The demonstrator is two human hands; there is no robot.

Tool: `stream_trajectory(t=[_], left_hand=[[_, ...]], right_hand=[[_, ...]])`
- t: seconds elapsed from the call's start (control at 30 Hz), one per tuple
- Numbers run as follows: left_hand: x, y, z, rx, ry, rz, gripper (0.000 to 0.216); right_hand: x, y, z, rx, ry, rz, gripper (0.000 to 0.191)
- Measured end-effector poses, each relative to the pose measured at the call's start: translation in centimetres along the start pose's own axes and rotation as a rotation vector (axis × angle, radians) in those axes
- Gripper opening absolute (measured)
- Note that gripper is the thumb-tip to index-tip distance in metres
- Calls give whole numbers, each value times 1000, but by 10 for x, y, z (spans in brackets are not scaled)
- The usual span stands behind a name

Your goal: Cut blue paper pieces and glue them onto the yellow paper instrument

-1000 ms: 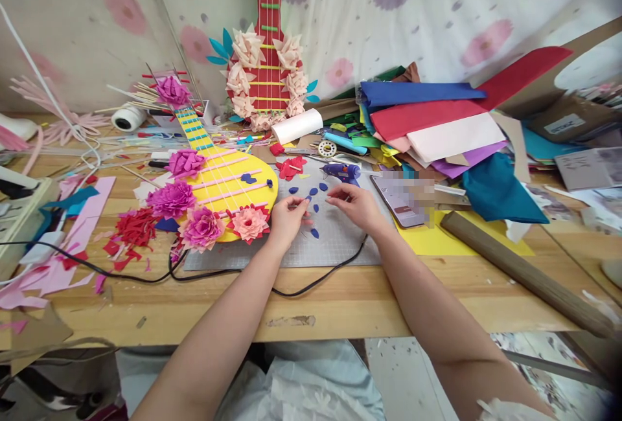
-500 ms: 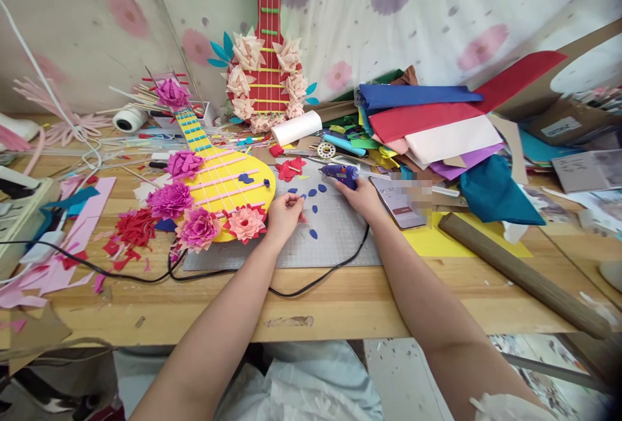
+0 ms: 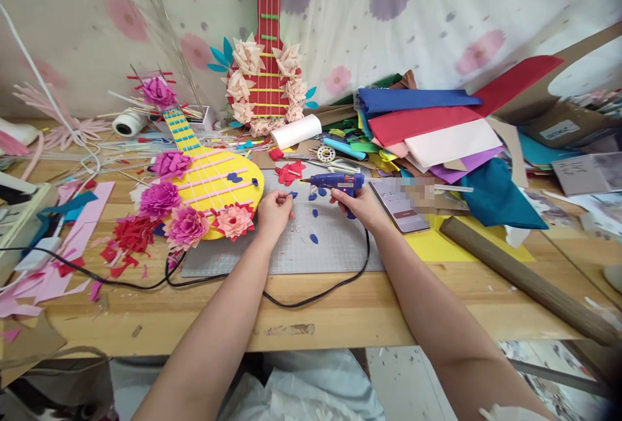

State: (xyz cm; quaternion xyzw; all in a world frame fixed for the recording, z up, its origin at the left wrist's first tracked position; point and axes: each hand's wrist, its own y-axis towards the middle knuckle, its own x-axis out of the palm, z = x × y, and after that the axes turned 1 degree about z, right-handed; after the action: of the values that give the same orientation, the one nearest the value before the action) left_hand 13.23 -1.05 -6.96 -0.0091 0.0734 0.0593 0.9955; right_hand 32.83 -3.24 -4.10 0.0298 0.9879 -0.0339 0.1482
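Observation:
My right hand [image 3: 360, 204] grips a blue glue gun [image 3: 335, 181], lifted off the grey cutting mat [image 3: 301, 246] with its nozzle pointing left. My left hand [image 3: 273, 212] is closed in a pinch on a small blue paper petal [image 3: 293, 195] beside the yellow paper guitar [image 3: 218, 181]. That guitar lies flat and carries pink and purple paper flowers [image 3: 185, 227]. Several loose blue petals [image 3: 313, 238] lie on the mat between my hands. The glue gun's black cord [image 3: 311, 295] runs across the table front.
A red paper guitar [image 3: 266, 71] with cream flowers leans on the back wall. Stacked coloured paper sheets [image 3: 437, 129] fill the back right. A phone [image 3: 401, 204], a cardboard tube [image 3: 525, 278], red and pink scraps [image 3: 126, 239] and a white tape roll [image 3: 127, 123] lie around.
My right hand reached back to the glue gun, took hold of it and lifted it over the mat. My left hand kept its pinch and shifted slightly left.

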Motion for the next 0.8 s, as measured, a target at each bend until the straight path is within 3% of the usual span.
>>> stream_trajectory(t=[0.13,0.37,0.8], left_hand=[[-2,-2,2,7,89,-48,10],[-2,-2,0,-29,86,-47,7],[-2,-2,2,-35,69,-24,9]], right_hand=[[7,-2,0,48,-124,2,43],[8,-1,7,-29,-264,-21,42],[6,0,11,-76,-302,-22,43]])
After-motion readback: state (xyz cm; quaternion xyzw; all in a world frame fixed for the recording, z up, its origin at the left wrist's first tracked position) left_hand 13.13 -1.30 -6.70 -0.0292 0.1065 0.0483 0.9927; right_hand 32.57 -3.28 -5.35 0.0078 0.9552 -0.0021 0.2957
